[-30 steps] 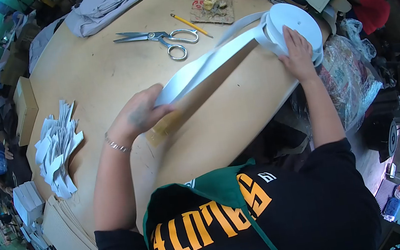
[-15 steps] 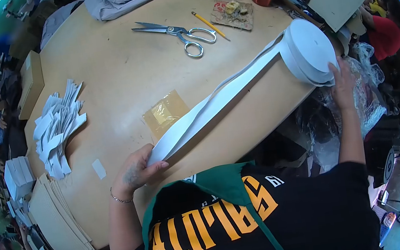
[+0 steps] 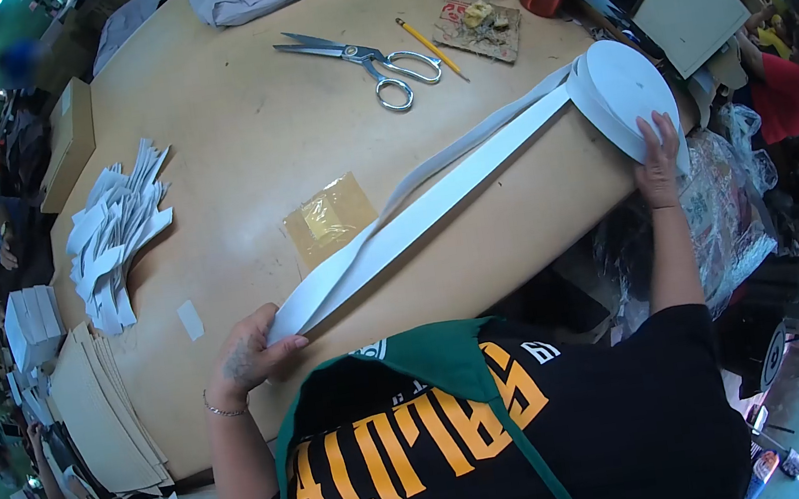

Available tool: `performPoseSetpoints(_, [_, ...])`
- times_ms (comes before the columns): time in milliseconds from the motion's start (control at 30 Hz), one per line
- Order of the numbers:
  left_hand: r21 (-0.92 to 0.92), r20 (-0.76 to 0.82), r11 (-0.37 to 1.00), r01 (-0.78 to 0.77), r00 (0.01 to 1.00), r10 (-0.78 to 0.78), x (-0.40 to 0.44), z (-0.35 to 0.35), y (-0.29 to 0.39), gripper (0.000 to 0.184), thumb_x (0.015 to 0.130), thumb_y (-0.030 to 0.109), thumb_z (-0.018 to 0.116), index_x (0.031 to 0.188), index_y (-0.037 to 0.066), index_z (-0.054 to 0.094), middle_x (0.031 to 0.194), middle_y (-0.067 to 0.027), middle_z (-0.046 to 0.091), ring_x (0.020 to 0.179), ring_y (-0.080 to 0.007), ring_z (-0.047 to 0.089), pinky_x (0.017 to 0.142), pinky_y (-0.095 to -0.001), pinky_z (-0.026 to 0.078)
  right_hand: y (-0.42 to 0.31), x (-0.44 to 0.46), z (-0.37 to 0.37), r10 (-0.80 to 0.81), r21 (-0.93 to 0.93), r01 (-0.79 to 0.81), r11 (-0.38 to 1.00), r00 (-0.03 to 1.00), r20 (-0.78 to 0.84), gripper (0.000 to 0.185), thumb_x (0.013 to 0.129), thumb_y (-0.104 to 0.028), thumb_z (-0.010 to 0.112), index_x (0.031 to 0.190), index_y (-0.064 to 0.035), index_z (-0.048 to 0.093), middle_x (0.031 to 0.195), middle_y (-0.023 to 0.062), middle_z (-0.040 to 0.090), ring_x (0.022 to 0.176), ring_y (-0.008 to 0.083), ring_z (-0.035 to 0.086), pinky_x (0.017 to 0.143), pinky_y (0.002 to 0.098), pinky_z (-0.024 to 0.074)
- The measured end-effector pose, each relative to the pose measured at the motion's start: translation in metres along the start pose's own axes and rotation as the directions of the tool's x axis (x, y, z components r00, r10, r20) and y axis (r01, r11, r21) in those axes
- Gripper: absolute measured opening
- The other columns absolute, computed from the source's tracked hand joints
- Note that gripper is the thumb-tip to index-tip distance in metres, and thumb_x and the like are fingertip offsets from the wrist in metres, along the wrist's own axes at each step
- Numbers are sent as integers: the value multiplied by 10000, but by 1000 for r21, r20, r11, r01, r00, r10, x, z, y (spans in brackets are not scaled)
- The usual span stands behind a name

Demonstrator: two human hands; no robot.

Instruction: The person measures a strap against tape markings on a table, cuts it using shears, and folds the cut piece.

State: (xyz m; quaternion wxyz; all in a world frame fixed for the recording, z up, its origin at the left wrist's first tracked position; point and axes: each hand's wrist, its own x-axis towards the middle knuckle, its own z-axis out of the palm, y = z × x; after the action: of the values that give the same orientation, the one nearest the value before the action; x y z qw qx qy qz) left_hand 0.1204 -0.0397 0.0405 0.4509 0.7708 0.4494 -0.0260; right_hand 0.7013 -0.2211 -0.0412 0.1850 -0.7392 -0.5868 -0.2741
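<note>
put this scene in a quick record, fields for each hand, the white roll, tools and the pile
left hand: grips the white strip
right hand: fingers against the edge of the roll
roll: white, at the right side of the table, joined to the strip
tools: scissors, blades slightly apart; yellow pencil beside the handles
pile: loose white pieces, left side of the table

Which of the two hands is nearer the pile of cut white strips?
Left. The left hand, gripping the white band, is below and right of the pile in view; the right hand is much farther right, at the white roll.
</note>
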Motion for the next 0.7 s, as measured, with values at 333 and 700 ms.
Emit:
performPoseSetpoints(333, [483,-44,856,-185,971,235,-5,-17,21,271,779,230,662,900,23,535,815,-188,604,804,-365,586,696,-416,466,-130,71,-73,-188,354,87,931,947,262,790,670,-253,708,1377,-132,377,1439,180,297,1335,404,245,1077,517,202])
performPoseSetpoints(700, [602,-129,759,-249,907,400,-29,-30,35,260,758,162,680,910,7,536,810,-158,620,736,-298,619,658,-370,498,-403,115,-49,-686,902,-262,345,586,432,233,879,-221,577,979,-14,614,853,129,628,797,262,586,716,357,444])
